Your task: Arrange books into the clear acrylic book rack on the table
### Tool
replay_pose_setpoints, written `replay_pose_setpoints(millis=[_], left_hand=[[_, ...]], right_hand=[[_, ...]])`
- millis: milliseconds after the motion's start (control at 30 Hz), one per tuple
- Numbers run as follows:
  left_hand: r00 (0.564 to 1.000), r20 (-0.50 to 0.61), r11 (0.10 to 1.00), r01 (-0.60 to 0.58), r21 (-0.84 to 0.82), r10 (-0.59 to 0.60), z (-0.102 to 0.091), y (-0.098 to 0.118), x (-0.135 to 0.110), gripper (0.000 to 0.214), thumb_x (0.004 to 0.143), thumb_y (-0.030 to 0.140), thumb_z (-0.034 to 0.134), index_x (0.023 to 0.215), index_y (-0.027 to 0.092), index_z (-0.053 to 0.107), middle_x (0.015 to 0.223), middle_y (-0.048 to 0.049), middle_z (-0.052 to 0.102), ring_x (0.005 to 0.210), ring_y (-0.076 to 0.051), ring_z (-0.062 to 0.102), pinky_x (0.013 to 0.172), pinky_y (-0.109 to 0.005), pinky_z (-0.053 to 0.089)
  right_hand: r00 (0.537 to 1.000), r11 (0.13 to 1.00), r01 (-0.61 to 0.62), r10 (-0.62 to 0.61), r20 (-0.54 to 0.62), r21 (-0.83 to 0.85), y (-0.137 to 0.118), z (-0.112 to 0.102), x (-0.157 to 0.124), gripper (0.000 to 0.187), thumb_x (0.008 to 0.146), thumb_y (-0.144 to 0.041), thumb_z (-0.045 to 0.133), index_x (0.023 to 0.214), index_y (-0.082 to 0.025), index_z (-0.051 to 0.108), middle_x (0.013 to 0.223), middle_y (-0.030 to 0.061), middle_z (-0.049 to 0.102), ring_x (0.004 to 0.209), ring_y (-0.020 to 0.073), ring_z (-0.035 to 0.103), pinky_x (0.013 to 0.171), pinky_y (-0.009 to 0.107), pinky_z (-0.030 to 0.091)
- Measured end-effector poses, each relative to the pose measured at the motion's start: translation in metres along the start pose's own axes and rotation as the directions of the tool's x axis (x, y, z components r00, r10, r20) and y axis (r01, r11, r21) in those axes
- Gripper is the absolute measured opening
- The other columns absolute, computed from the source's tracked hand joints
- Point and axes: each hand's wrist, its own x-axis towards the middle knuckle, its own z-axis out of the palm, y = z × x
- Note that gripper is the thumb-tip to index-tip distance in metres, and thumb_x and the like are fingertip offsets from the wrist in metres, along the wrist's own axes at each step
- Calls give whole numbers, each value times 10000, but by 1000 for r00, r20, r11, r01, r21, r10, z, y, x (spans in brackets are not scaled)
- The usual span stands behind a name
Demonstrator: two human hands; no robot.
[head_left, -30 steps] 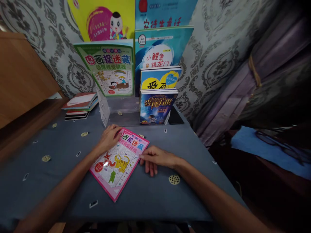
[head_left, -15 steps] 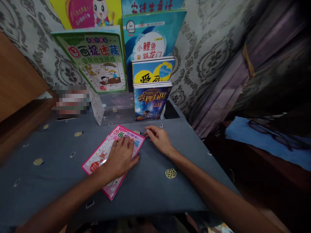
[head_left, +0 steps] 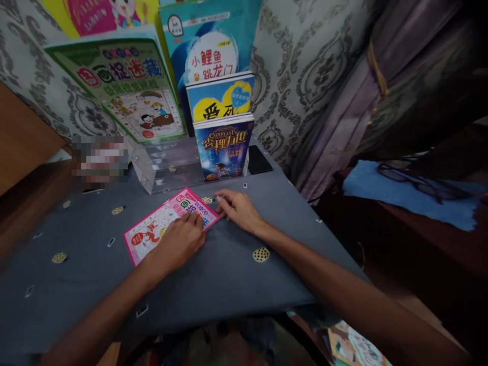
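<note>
A pink picture book (head_left: 152, 231) lies flat on the grey tablecloth (head_left: 229, 284). My left hand (head_left: 182, 240) rests palm down on its right half, fingers stretched out over the cover. My right hand (head_left: 237, 208) lies on the cloth at the book's upper right corner, its fingertips touching that corner, fingers loosely extended. Just behind stands a clear acrylic book stand (head_left: 163, 165) with a dark blue book (head_left: 223, 152) upright in it.
More children's books lean against the patterned wall behind: a green one (head_left: 125, 89), a teal one (head_left: 209, 46), a blue-yellow one (head_left: 221, 99). A black phone (head_left: 259, 160) lies beside the stand. A curtain (head_left: 381, 76) hangs to the right; the table's edge runs near.
My left hand slid from the book's top edge down onto its cover. My right hand moved up from the book's right side to its upper corner. The view shifted right.
</note>
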Motion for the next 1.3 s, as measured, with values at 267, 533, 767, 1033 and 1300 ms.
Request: replay_pose_setpoints(millis=[267,533,767,1033,1300], left_hand=[[997,-60,999,44,19,-42,-2,11,3,263,954,281,422,941,150,649,956,-155,691,854,-259,671,791,-368,521],[995,-40,996,95,-2,-95,-3,11,4,311,961,297,400,947,153,675,991,-190,705,811,-312,689,750,-416,502],[998,-10,992,65,109,-64,-7,11,3,313,986,263,365,983,166,662,978,-163,717,863,-295,691,725,-367,504],[995,-7,972,103,212,-104,-8,20,6,268,993,319,436,986,160,652,917,-145,717,865,-285,690,651,-322,500],[995,-60,966,88,241,-76,-7,20,11,247,993,278,455,966,167,674,967,-109,703,931,-258,664,643,-300,491]], right_hand=[[993,989,117,-118,-6,-91,-4,-2,2,252,961,-202,487,1091,-182,702,754,15,735,717,148,669,703,253,478],[987,982,162,-163,6,-97,-6,-6,1,251,974,-224,471,940,-154,710,740,17,728,686,139,638,667,237,425],[991,990,136,-136,6,23,-5,-4,1,236,973,-238,465,918,-156,680,729,8,712,585,111,626,655,241,464],[1000,930,-4,12,-19,369,10,8,0,210,912,-289,517,864,-147,665,684,9,677,550,108,633,536,218,517],[998,843,-57,34,52,535,16,3,-2,211,871,-347,612,844,-147,673,752,40,719,620,110,664,590,226,547]])
